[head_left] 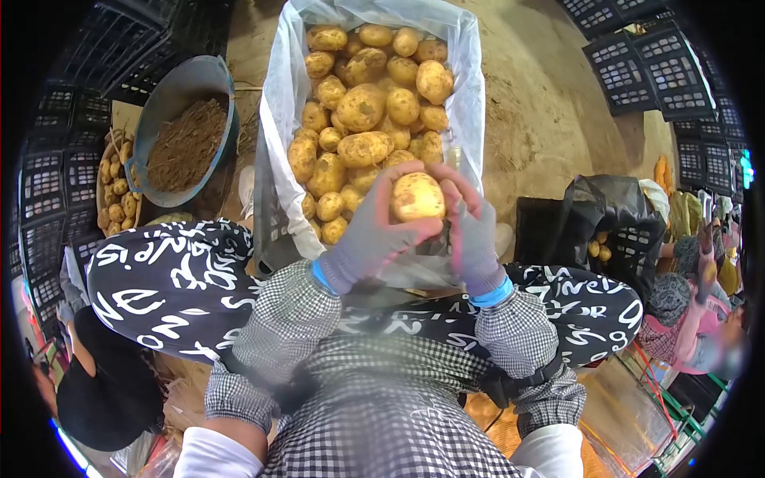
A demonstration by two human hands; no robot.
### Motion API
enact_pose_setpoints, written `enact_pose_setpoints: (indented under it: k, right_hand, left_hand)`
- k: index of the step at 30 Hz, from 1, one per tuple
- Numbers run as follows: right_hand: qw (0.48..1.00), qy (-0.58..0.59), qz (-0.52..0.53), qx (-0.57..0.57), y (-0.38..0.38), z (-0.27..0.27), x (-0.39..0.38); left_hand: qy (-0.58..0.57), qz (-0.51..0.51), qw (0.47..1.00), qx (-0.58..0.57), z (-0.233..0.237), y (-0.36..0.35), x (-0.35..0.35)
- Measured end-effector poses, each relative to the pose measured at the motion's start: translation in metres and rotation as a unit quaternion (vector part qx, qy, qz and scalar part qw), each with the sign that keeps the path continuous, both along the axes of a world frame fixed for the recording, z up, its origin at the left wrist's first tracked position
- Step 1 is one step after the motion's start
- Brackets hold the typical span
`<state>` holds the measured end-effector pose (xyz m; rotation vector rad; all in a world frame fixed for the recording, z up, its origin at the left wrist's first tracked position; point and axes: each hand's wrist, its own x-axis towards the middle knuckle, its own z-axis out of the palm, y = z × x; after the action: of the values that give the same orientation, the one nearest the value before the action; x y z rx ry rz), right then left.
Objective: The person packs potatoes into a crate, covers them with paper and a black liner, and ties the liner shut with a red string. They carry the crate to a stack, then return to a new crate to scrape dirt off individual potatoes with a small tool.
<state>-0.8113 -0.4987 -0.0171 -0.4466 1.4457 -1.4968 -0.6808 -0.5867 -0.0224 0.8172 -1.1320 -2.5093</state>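
Note:
A potato (417, 197) with brown patches is held up over the near end of the lined crate. My left hand (362, 243), in a grey glove with bare fingertips, grips it from the left with thumb and fingers. My right hand (472, 231), gloved the same way, has its curled fingers against the potato's right side; its palm is hidden. Beneath and beyond both hands, a crate with a white liner (275, 135) is heaped with potatoes (362, 107) of mixed sizes, several with dirt on the skin.
To the left stand a blue-grey tub (225, 119) of soil and a basket of potatoes (119, 187). Black crates (649, 68) are stacked on both sides. A black bag (610, 199) with potatoes lies right. Other people (103, 374) sit at left and right.

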Motion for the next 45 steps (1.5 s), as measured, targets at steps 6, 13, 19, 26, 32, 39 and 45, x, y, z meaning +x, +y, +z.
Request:
enact_pose_setpoints:
  k: [6,13,19,26,32,39,45]
  right_hand:
    - [0.959,0.27,0.084,-0.008,0.001,0.016,-0.004]
    - [0.985,0.156,0.067,0.032,-0.002,0.014,-0.004]
    - [0.92,0.385,0.064,0.043,-0.006,-0.009,0.004]
    - [0.992,0.076,0.025,0.093,-0.005,0.009,0.002]
    - [0.962,0.239,0.106,0.077,0.002,0.001,-0.004]
    - [0.986,0.131,0.102,0.007,0.006,-0.012,-0.005]
    - [0.989,0.103,0.107,0.014,0.01,-0.015,-0.007]
  left_hand:
    - [-0.054,0.027,0.941,-0.332,-0.011,-0.007,-0.001]
    - [-0.105,0.015,0.896,-0.431,-0.008,-0.003,0.005]
    - [-0.125,0.003,0.893,-0.433,-0.016,-0.006,0.009]
    - [-0.096,0.008,0.917,-0.388,-0.008,-0.003,0.006]
    - [-0.12,-0.013,0.908,-0.402,-0.005,-0.004,0.009]
    - [-0.063,0.017,0.917,-0.394,-0.012,-0.006,0.009]
    - [-0.048,-0.004,0.928,-0.371,-0.008,-0.01,0.011]
